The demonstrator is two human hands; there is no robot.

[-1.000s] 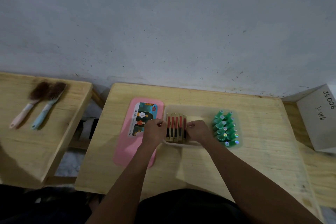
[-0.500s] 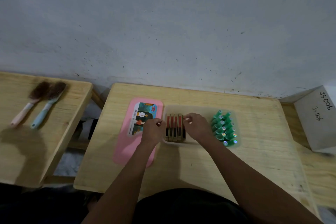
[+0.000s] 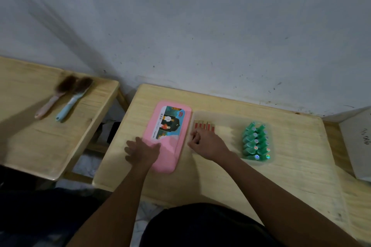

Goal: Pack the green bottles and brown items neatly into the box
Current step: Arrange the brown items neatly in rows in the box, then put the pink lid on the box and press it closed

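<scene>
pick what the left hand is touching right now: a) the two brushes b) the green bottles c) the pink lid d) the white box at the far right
c: the left hand lies with its thumb side on the near left corner of the pink lid, well away from the other three options.
</scene>
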